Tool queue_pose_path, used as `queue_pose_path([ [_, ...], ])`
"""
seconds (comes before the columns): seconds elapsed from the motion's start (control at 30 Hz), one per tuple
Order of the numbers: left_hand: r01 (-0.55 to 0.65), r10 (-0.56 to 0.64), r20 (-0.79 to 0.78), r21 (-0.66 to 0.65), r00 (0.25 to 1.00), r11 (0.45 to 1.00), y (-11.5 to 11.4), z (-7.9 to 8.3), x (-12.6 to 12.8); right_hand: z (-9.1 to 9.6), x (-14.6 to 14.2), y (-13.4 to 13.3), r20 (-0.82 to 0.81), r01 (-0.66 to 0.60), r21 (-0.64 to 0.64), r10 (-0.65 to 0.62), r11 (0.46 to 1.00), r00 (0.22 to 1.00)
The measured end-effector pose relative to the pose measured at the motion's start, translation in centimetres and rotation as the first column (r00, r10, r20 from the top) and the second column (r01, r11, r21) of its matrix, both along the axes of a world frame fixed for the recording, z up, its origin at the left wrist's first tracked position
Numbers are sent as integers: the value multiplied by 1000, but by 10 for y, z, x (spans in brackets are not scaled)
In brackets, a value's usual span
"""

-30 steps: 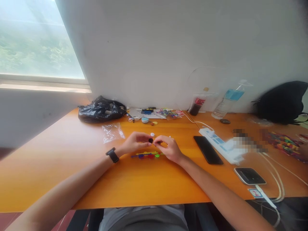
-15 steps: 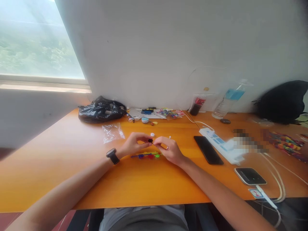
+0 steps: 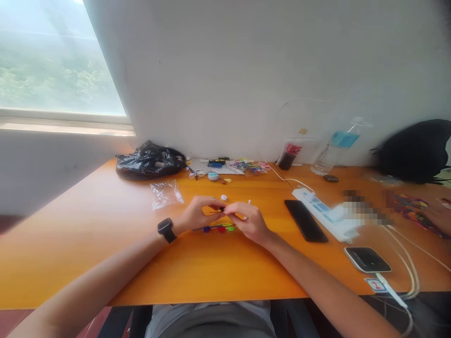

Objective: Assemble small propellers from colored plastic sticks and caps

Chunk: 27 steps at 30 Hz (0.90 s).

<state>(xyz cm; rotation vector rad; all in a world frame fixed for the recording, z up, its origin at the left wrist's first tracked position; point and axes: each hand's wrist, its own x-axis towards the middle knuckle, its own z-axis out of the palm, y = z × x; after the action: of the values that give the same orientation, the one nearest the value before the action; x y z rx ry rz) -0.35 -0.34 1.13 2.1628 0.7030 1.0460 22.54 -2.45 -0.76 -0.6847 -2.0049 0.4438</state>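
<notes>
A small black piece [image 3: 221, 209] is pinched between the fingertips of both hands above the table; its exact kind is too small to make out. My left hand [image 3: 199, 214], with a dark watch on the wrist, closes thumb and fingers on it from the left. From the right, my right hand [image 3: 248, 219] meets it with thumb and forefinger pressed together. Just below the hands lie thin coloured plastic pieces [image 3: 221, 229] in blue, red, yellow and green. Beyond the fingertips sits a small white round piece [image 3: 223, 197], and a tiny white piece [image 3: 249, 201] lies to its right.
A clear plastic bag [image 3: 167, 194] and a black plastic bag [image 3: 150, 162] lie to the left. On the right are a black phone [image 3: 306, 220], a white power strip [image 3: 317, 206], cables and a charging device [image 3: 368, 259]. Another person's hand [image 3: 440, 213] is at the far right.
The black piece has turned between my fingertips and shows less of its round face. Both hands stay in nearly the same place. The other person's hand at the far right has shifted.
</notes>
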Motion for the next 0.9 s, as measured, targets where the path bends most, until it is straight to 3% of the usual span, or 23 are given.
queue_pose_path([
  [0.2,-51,50,16,72,999,996,1,-2,0,1,1,0,2,-1,7,1,1000,1000],
  [0.4,-29,33,-24,122,999,992,0,-1,0,2,1,-1,8,9,-5,-9,1000,1000],
  [0.57,-80,77,23,164,997,983,1,-4,-1,5,0,1,56,106,24,-107,994,993],
  [0.9,-110,97,84,166,992,980,0,-5,1,9,-1,1,101,142,4,-142,990,985],
])
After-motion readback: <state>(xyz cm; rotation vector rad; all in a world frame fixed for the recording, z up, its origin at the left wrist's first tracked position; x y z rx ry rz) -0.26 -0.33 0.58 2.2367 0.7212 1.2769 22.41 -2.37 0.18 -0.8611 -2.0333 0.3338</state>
